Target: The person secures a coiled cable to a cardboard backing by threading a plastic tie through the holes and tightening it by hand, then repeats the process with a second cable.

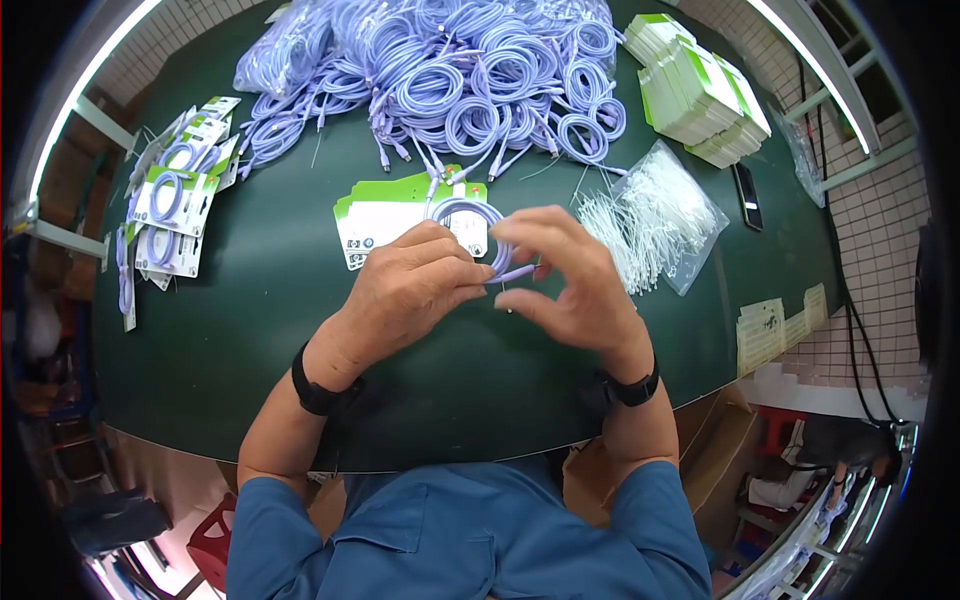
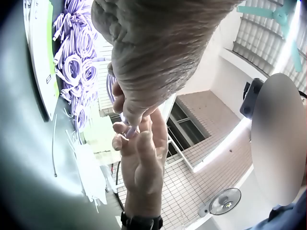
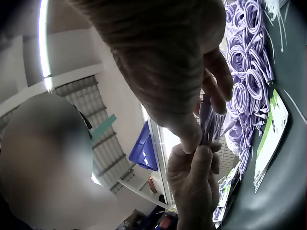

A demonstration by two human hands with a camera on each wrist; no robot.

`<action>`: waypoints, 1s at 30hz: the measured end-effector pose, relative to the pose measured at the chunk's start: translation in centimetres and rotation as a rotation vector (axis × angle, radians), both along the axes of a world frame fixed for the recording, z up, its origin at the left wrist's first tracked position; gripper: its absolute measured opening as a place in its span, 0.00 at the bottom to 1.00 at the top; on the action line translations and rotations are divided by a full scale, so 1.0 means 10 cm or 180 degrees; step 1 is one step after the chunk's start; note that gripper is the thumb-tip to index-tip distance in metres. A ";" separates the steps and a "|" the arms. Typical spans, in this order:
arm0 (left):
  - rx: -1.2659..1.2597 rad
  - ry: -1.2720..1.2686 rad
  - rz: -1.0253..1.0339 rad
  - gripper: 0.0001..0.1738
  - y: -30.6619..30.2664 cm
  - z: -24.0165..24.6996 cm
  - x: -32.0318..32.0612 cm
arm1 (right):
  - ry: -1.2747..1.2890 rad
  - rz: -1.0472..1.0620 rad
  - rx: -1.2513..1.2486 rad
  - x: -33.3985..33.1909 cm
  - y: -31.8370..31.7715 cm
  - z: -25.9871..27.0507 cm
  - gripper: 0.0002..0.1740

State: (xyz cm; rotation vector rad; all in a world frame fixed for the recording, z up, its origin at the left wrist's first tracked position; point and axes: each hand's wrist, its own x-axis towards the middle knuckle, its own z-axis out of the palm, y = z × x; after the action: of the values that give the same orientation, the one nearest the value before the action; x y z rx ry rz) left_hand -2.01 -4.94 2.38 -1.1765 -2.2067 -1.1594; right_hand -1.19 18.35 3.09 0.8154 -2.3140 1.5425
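Over the stacked cards, my left hand (image 1: 405, 285) pinches a coiled lilac cable (image 1: 462, 205) between thumb and fingertips. To the coil's right is my right hand (image 1: 578, 285), its thumb apart from its curved fingers, around the cable's end (image 1: 516, 273). A thin tie end (image 1: 509, 308) shows by the right thumb. White and green cards (image 1: 385, 222) lie behind the hands. In the left wrist view the right hand (image 2: 141, 167) stands below the left hand (image 2: 148, 52). The right wrist view shows the left hand (image 3: 194, 179) gripping the coil (image 3: 211, 125), partly hidden by the right hand (image 3: 158, 62).
A large heap of coiled lilac cables (image 1: 430, 85) lies at the back. Carded cables (image 1: 172, 215) are piled at left. Stacked cards (image 1: 700, 95), a bag of white ties (image 1: 660, 220) and a phone (image 1: 748, 197) lie at right; a paper sheet (image 1: 762, 335) is near the edge.
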 end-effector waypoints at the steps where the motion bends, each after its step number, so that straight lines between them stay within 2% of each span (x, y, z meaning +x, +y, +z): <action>1: -0.0026 -0.0002 -0.0026 0.14 -0.01 0.01 0.00 | 0.0456 0.0196 0.0456 0.02 -0.01 0.06 0.24; 2: -0.0059 -0.0011 -0.0053 0.14 -0.01 0.01 0.01 | 0.0909 0.0390 0.0903 0.03 -0.03 0.08 0.22; 3: -0.0100 -0.0035 -0.0093 0.13 -0.02 0.01 0.03 | 0.0894 0.0394 0.0890 0.03 -0.05 0.05 0.22; 6: -0.0424 0.0182 -0.0146 0.14 -0.01 0.02 0.09 | 0.0381 0.0347 0.1599 0.08 -0.11 -0.13 0.15; 10: -0.0489 0.0363 -0.0244 0.15 0.00 -0.03 0.08 | -0.0098 0.0645 0.1681 0.08 -0.01 -0.10 0.14; 15: -0.0482 0.0420 -0.0400 0.17 0.01 -0.01 0.09 | -0.0124 0.0970 0.1161 0.04 0.11 -0.01 0.16; 18: -0.0483 0.0419 -0.0506 0.18 0.00 0.09 0.14 | -0.1429 0.1140 0.0546 0.09 0.17 0.27 0.15; 23: -0.0404 0.0549 -0.0636 0.18 -0.05 0.14 0.14 | -0.1338 0.1292 0.0467 0.08 0.21 0.24 0.14; 30: -0.0093 0.0495 -0.0675 0.18 -0.10 -0.04 0.02 | -0.0517 0.1206 0.0234 0.04 0.11 0.06 0.10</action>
State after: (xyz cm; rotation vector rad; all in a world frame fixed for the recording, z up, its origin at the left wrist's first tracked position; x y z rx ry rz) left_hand -1.82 -5.97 1.99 -1.4896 -2.0280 -1.0771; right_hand -0.80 19.47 3.65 1.2503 -2.4478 1.7359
